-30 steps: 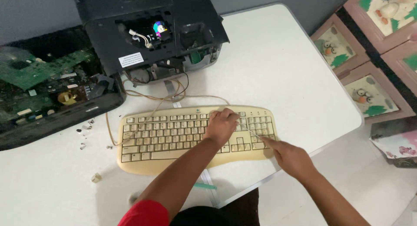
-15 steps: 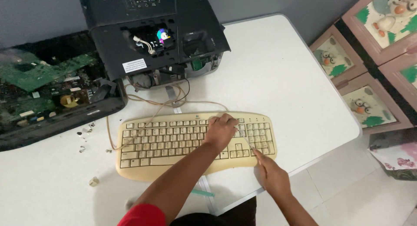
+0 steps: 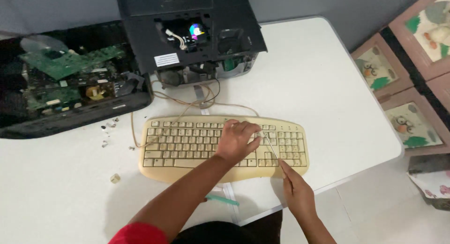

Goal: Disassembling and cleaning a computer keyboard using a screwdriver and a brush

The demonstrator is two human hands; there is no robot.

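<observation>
Keyboard [image 3: 187, 148] lying crosswise on table [image 3: 328, 98], long axis left to right. Left hand [image 3: 236, 141] spread flat on keys, right of centre. Right hand [image 3: 296, 192] pinching thin rod [image 3: 271, 145], tip angled up-left beside left fingertips.

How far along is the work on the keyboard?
Early, it seems. Done: the keyboard lies flat on the table, its cable loose, and loose screws sit beside the opened devices. In hand: the left hand presses on the keys while the right hand works a thin tool in among them. Left: the keyboard looks whole, with no gaps visible among its keys.
</observation>
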